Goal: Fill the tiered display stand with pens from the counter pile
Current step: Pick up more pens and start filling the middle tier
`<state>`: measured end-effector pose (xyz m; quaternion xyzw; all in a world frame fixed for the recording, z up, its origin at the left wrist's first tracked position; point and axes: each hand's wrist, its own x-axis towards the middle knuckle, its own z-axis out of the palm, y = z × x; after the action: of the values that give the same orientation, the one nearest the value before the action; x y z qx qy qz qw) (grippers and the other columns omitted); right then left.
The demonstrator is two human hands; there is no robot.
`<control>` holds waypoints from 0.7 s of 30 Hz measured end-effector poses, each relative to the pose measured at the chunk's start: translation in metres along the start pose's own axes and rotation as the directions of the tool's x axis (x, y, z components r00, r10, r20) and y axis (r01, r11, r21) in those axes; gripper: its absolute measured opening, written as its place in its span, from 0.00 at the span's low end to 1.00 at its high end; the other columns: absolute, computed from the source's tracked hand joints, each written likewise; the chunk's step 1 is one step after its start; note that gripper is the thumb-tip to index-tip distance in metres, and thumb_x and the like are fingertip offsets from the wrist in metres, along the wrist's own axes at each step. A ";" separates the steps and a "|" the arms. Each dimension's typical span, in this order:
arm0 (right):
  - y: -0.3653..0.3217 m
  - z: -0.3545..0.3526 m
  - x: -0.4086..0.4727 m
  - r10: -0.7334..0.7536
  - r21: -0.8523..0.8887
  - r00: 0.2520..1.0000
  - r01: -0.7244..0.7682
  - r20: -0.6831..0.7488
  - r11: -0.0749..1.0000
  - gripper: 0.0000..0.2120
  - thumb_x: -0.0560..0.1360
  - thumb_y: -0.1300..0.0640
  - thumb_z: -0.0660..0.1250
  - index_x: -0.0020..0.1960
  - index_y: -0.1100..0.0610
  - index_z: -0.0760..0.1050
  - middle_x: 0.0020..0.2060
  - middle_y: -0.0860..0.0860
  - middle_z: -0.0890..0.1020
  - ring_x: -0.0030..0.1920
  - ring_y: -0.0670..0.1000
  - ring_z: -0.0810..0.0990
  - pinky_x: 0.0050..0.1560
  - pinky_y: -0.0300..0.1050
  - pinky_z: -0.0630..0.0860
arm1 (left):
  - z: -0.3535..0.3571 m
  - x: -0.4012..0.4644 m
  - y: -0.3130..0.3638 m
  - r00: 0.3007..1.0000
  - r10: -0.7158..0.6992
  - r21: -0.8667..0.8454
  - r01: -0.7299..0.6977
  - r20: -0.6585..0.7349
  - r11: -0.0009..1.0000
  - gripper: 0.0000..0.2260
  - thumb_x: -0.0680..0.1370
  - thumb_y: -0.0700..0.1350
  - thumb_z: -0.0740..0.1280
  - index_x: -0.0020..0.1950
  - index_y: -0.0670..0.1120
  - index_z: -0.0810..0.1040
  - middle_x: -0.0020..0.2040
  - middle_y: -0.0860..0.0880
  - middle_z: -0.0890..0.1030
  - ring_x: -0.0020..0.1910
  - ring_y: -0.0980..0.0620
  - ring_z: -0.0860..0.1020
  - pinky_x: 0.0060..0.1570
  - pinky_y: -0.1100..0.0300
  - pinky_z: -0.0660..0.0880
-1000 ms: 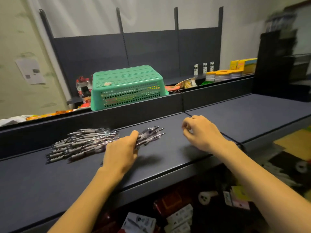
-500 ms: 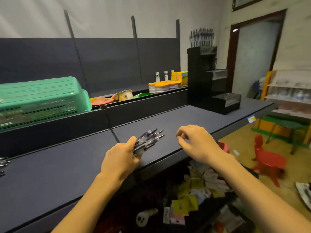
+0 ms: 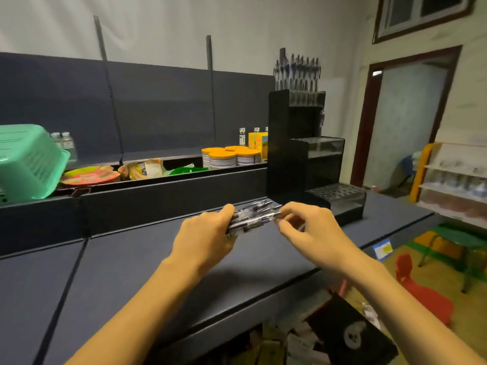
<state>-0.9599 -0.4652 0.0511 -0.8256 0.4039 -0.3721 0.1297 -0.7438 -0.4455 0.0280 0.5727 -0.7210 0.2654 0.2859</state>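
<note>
Step in hand: carrying stock to the black three-tier plastic display stand [image 3: 311, 159] at the far right of the dark grey counter [image 3: 131, 259]. My left hand [image 3: 203, 238] is clamped round a bundle of clear-barrelled pens [image 3: 253, 217]; my right hand [image 3: 311, 230] has its fingers [image 3: 283, 222] curled at the bundle's tips, pinching one as far as I can tell. Bundle count unreadable. Top tier: roughly eight pens upright [image 3: 297, 72]; two lower tiers bare. Next: draw one out, seat it upright in a hole.

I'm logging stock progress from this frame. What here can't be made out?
- Number of pens in the bundle: head view, left hand covers part, blurred.
- Middle tier of the display stand: contents unclear, glare.
- Whether right hand pinches one pen: too small.
</note>
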 end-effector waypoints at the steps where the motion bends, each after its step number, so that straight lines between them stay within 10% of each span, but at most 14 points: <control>1: 0.009 -0.008 0.012 -0.011 0.017 1.000 0.011 -0.002 1.000 0.04 0.77 0.55 0.66 0.48 0.52 0.79 0.38 0.46 0.81 0.41 0.46 0.79 0.44 0.42 0.78 | 0.011 0.017 0.003 0.999 0.010 0.015 -0.009 -0.031 1.000 0.12 0.69 0.47 0.73 0.44 0.47 0.70 0.31 0.48 0.79 0.27 0.41 0.76 0.23 0.55 0.69; 21: 0.177 -0.134 0.116 -0.089 0.655 0.991 0.002 0.099 0.756 0.05 0.75 0.54 0.69 0.47 0.55 0.81 0.40 0.51 0.85 0.43 0.50 0.83 0.41 0.41 0.80 | 0.103 0.185 0.148 0.953 -0.153 0.094 0.183 -0.263 0.979 0.13 0.68 0.45 0.76 0.43 0.45 0.72 0.32 0.48 0.81 0.25 0.45 0.76 0.20 0.58 0.70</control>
<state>-1.1111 -0.6554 0.1115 -0.7595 0.2199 -0.4408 0.4249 -0.9327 -0.6137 0.0806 0.6092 -0.6100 0.3531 0.3635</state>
